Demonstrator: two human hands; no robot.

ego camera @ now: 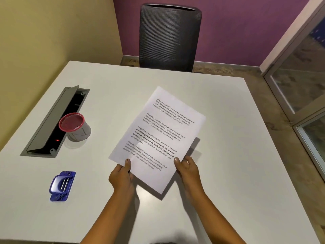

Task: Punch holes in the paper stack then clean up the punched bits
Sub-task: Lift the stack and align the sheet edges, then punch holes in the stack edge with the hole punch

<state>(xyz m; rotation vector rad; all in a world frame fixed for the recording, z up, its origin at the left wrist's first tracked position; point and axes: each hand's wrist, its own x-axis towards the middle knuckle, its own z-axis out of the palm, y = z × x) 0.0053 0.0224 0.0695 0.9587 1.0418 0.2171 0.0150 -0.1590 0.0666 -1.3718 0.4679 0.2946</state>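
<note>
Two hands hold up a paper stack over a white table.

The left hand (121, 175) pinches the near left edge of the paper stack (156, 136), thumb on top. The right hand (187, 167) grips the near right edge, thumb on top too. The stack is tilted and lifted off the table (219, 173), with its shadow under it. Well off to the left of the left hand lies the blue hole punch (61, 186). Farther away from that hand, up and left, stands a red mesh cup (74, 126), just beside a gray cable slot (55, 122). Past the paper, across the table, is a dark chair (169, 37).
</note>
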